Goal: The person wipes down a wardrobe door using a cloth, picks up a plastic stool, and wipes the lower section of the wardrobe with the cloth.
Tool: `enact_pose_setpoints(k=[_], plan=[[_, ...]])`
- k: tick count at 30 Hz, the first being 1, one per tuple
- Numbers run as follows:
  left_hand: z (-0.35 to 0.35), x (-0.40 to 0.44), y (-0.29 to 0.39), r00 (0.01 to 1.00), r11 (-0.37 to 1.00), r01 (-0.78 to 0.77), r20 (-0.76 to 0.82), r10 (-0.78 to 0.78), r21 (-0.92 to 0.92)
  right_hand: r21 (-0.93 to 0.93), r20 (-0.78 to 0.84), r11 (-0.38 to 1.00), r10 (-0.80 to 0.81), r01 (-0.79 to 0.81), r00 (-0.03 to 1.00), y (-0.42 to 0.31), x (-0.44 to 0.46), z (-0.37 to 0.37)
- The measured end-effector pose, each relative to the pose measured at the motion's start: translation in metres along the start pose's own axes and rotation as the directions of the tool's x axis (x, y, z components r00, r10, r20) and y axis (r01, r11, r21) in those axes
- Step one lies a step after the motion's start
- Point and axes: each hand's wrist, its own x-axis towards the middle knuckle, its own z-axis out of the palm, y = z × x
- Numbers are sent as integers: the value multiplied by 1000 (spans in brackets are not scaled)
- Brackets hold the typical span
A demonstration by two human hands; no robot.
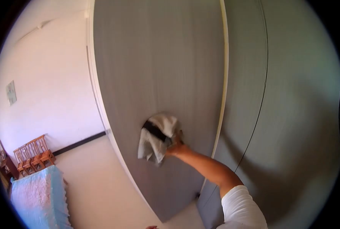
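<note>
My right hand [173, 147] is closed on a light grey cloth [165, 124] with a black band across it. The cloth lies against the grey door panel [158, 68], and its lower edge hangs in loose folds. Part of my right hand is hidden by the cloth and blurred. Only a sliver of my left hand [152, 227] shows at the bottom edge, so its fingers cannot be made out.
Right of the door panel stand tall grey cupboard doors [244, 76]. A white wall [51, 76] is on the left, with wooden chairs [34, 154] along it. A table with a blue and pink cloth [36, 194] stands at lower left.
</note>
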Motion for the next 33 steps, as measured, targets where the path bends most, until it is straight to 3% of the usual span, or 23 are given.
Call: enact_pose_setpoints(k=[2,3,5,11,14,15,16,17,18,19,20,21,22,23,25,26,27,29,33], plan=[[4,-18,20,998,999,-44,-46,44,10,55,2,998,-10,10,1000,5,-21,10],[1,-22,21,999,998,-33,-27,35,58,137,-195,985,133,-107,972,13,-23,10],[-5,-25,-5,996,1000,-7,-86,8,3,340,-512,898,425,-279,746,31,-22,7],[-21,-58,-36,955,984,41,-283,-89,-171,428,-450,822,554,-375,701,33,-26,33],[-21,-63,-36,950,988,89,-288,-122,-126,349,-866,829,463,-437,188,-16,-30,133],[-20,-58,-45,958,989,69,-270,-102,-131,321,-551,853,522,-413,651,-45,-56,105],[-15,-59,-42,965,990,49,-251,-82,-135,305,-62,875,412,-376,909,-77,-87,73],[-12,-61,-39,962,988,53,-260,-90,-148,530,-77,812,333,-244,940,-74,-101,153],[-9,-62,-12,964,993,66,-251,-88,-96,174,-582,978,11,112,813,-92,-104,121],[-6,-60,9,967,996,80,-239,-87,-40,-605,-334,789,-374,107,865,-104,-107,119],[-4,-58,16,964,995,89,-248,-95,-36,-216,-400,957,-268,194,877,-104,-106,120],[-3,-56,15,963,995,98,-249,-103,-35,214,-415,945,-141,246,899,-101,-100,120],[-2,-51,11,964,997,73,-254,-81,-38,141,-512,951,-168,275,842,-100,-83,95],[-2,-48,8,964,998,50,-258,-59,-42,257,-504,925,-118,280,855,-97,-67,74],[1,-49,4,961,997,72,-267,-80,-39,243,-510,950,-45,194,859,-100,-35,26],[0,-50,1,965,996,70,-249,-80,-49,150,-629,956,-105,253,770,-100,-15,10],[0,-51,0,969,996,64,-235,-76,-61,193,-661,945,-74,265,747,-104,-2,-18],[0,-54,0,963,996,83,-255,-88,-30,15,-687,960,-193,279,701,-102,13,-8],[3,-53,-9,961,996,79,-263,-86,-36,184,-660,936,-107,299,744,-108,-26,34]])
